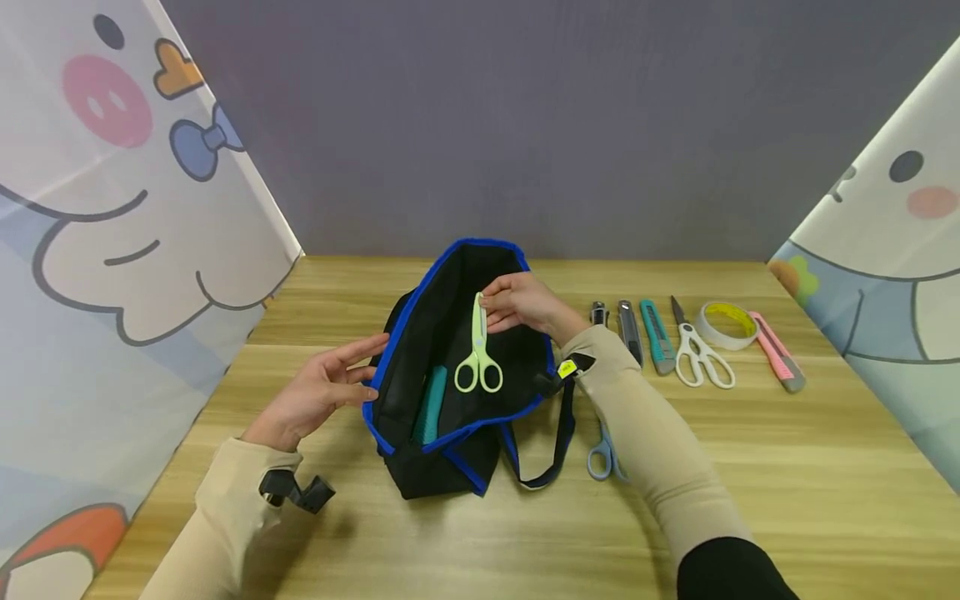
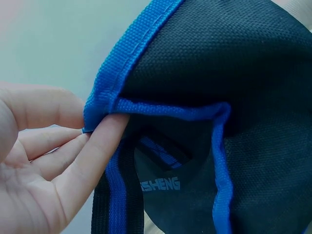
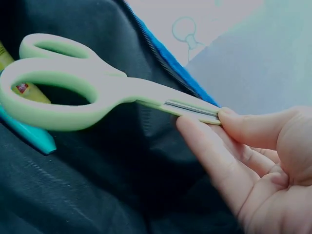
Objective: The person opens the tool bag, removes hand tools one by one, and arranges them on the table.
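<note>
A black tool bag point(image 1: 442, 475) with blue edging stands with its mouth spread wide. At its left rim, my left hand point(image 1: 318, 387) pinches the blue-trimmed edge point(image 2: 105, 97) between thumb and fingers. Over the opening, my right hand point(image 1: 528, 304) holds light green scissors point(image 1: 478, 337) by the blade end, handle loops hanging downward. In the right wrist view, thumb and fingers grip the tip of the scissors point(image 3: 112, 90). Inside the bag lies a teal object point(image 1: 431, 404), and a yellow object point(image 3: 34, 92) shows beside it; their kinds cannot be told.
Right of the bag lie a nail clipper point(image 1: 598, 312), grey point(image 1: 630, 329), teal point(image 1: 657, 337) and pink point(image 1: 777, 354) utility knives, white-handled scissors point(image 1: 697, 354) and a tape roll point(image 1: 727, 325). Blue-handled scissors point(image 1: 602, 458) lie partly under my right sleeve. The bag's strap point(image 1: 555, 471) loops onto the table.
</note>
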`<state>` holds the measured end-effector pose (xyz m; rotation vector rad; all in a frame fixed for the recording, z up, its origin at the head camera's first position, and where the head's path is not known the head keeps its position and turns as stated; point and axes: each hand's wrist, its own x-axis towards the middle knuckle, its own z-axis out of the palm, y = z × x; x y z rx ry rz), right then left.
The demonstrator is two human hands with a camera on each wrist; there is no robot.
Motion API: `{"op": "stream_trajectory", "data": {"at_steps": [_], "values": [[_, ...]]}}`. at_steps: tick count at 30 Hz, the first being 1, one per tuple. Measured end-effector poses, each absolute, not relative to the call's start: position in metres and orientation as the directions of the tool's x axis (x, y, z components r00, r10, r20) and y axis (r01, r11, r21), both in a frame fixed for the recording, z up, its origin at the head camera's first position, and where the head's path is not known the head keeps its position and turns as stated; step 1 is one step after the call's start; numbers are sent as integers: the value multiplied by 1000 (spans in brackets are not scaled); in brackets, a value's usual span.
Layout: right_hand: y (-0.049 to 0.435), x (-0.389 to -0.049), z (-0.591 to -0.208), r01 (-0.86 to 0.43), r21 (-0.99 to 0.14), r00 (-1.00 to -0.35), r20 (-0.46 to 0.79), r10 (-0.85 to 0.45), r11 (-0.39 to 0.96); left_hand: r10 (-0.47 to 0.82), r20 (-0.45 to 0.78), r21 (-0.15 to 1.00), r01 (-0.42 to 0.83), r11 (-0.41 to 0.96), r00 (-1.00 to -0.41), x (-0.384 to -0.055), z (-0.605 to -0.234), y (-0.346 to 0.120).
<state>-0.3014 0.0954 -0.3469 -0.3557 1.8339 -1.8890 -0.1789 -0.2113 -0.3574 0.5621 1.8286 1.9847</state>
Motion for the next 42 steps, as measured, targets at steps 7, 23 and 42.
{"op": "stream_trajectory", "data": {"at_steps": [7, 23, 42], "values": [[117, -296, -337, 107, -994, -844, -95, -528, 7, 549, 45, 996, -4, -89, -835, -178, -360, -212], [177, -278, -337, 13, -993, -844, -72, -531, 114, 537, 48, 997, 6, -80, -843, -179, -363, -212], [251, -255, -357, 22, -978, -844, -129, -520, 206, 516, 67, 994, 13, -107, -854, -181, -364, -213]]}}
